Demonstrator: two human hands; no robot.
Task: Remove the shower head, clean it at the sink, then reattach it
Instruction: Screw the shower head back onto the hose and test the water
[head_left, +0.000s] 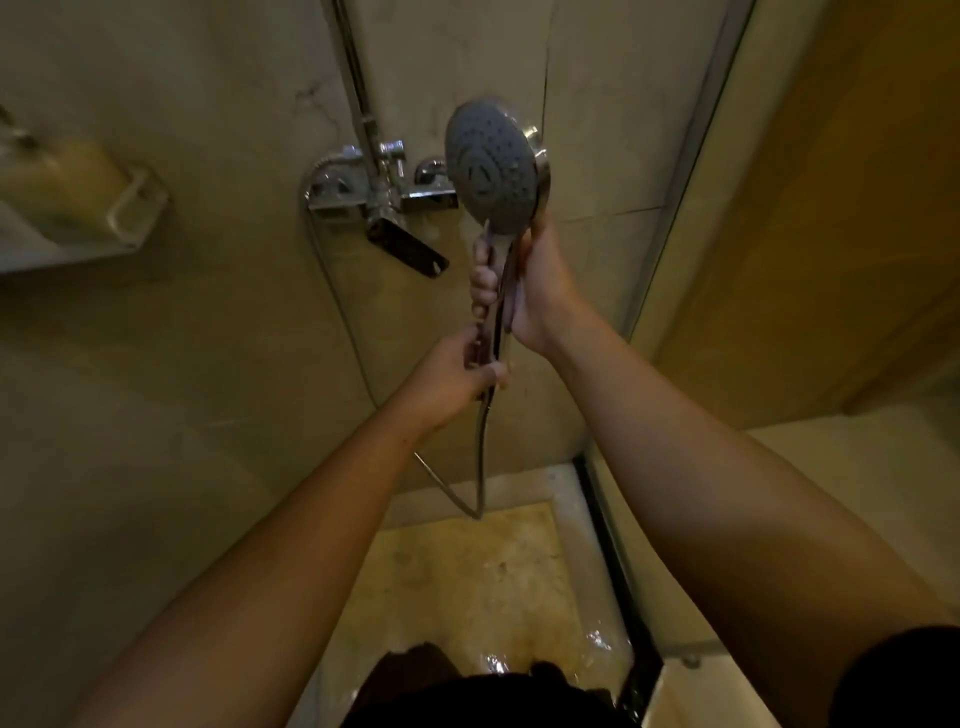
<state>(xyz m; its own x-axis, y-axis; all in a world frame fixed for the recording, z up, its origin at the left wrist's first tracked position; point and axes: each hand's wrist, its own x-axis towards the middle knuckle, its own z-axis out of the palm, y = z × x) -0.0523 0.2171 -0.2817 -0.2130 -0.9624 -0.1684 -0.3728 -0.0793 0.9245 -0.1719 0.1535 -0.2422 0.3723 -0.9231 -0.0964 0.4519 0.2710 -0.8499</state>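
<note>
**Wet hands, wet floor: the shower head may slip at the hose joint**

The biggest danger, in my judgement, is a fall of the shower head (491, 169). It is held up in the upper centre of the frame, in front of the tiled wall and just right of the mixer tap (384, 187). The floor (467, 571) in the lower centre shines with water, so the hands are probably wet too, and a hard turn at the joint could pull the piece out of the grasp.

A smaller danger is the hose (482, 457). It hangs down in a loop from the handle, and if it twists together with the nut, it can kink or spring back.

The smallest danger is a seal ring inside the joint. If there is one, it could drop to the floor; I cannot see it.

The right hand (524, 291) is clenched around the handle (503, 291), just under the round face. The left hand (457, 374) pinches the joint where hose and handle meet, in the centre of the frame. Whether the thread is tight or loose I cannot tell.

The shower head has a wide, round, grey face with many small nozzle holes, turned toward the camera and a little left. Its rim is chrome, and its slim handle is also shiny.
</note>
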